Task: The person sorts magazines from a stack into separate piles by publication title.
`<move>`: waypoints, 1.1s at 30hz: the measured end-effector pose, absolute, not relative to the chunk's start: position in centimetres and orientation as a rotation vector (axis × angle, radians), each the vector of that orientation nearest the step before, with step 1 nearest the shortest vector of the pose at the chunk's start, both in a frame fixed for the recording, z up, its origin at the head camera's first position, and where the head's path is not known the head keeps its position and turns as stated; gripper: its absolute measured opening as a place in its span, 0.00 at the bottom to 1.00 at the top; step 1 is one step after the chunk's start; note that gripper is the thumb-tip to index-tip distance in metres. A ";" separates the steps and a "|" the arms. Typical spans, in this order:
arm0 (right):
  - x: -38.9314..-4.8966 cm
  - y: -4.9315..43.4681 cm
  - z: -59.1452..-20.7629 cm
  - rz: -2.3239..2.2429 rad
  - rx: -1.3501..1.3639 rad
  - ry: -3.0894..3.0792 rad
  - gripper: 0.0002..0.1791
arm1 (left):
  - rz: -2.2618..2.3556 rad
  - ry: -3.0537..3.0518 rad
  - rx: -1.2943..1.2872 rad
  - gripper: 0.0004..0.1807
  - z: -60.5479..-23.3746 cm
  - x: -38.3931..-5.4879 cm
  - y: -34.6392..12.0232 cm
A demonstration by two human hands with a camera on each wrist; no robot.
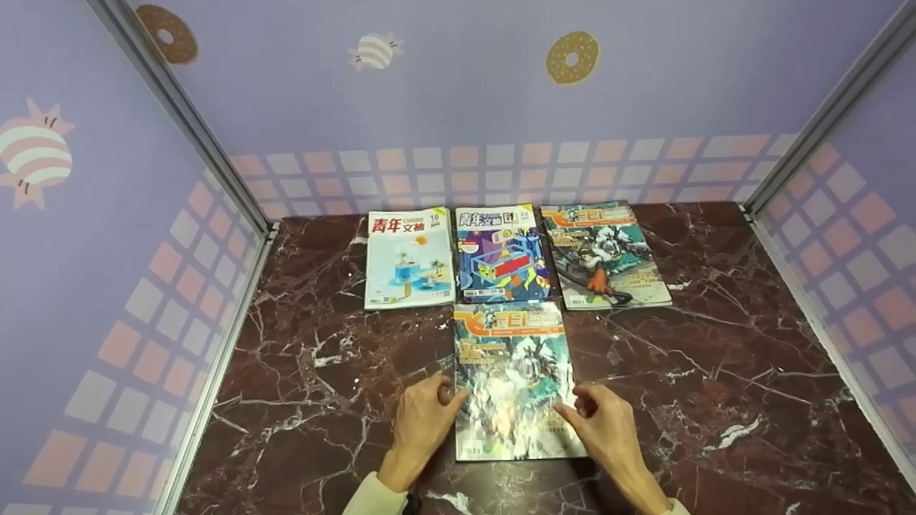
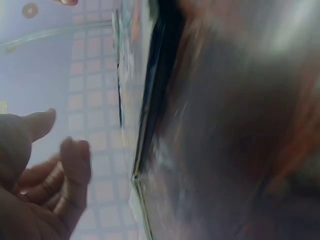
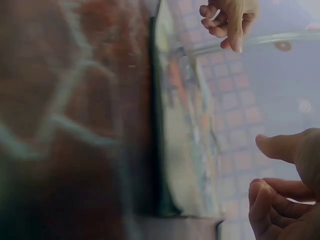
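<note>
In the head view a glossy magazine (image 1: 512, 386) with an orange title band lies face up on the dark marbled table. My left hand (image 1: 426, 418) hovers by its left edge, and my right hand (image 1: 605, 429) is by its right edge. Nothing is held in either one. The left wrist view shows a gap between the thumb and loosely bent fingers of my left hand (image 2: 47, 175). Likewise, the right wrist view has my right hand (image 3: 287, 192) with thumb and fingers apart. From the head view alone, I cannot tell whether the thumbs touch the cover.
Behind it, side by side, lie a pale blue magazine (image 1: 409, 261), a dark blue magazine (image 1: 503, 254) and a magazine with a matching orange-titled cover (image 1: 608, 257). Patterned purple panels (image 1: 465, 93) enclose the marbled table (image 1: 308, 400) at the back and both sides.
</note>
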State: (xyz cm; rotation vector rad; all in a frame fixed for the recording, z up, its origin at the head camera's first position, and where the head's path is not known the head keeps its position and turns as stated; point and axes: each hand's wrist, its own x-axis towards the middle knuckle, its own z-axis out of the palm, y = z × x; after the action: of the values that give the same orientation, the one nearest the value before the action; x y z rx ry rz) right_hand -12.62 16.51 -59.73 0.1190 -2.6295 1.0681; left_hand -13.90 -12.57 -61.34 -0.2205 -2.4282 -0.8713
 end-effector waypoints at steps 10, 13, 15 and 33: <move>-11.1 17.5 -61.0 0.961 -0.060 -2.874 0.21 | -0.731 -2.765 0.036 0.30 -67.7 -12.7 -12.2; -11.0 17.8 -61.0 0.948 -0.127 -2.973 0.22 | -0.698 -2.813 0.071 0.30 -67.9 -12.5 -12.0; -11.0 17.9 -60.9 0.947 -0.162 -3.017 0.22 | -0.702 -2.828 0.083 0.29 -67.9 -12.4 -11.8; -10.7 18.5 -62.9 1.124 -0.156 -2.894 0.20 | -1.534 -2.939 0.175 0.25 -62.1 -11.1 -11.5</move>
State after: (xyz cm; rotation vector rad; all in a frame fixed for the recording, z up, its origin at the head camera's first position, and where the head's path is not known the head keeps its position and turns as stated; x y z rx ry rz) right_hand -10.71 18.49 -62.86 -0.1562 -2.8935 1.1237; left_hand -11.15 -11.50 -62.06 0.1748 -2.9390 -1.5338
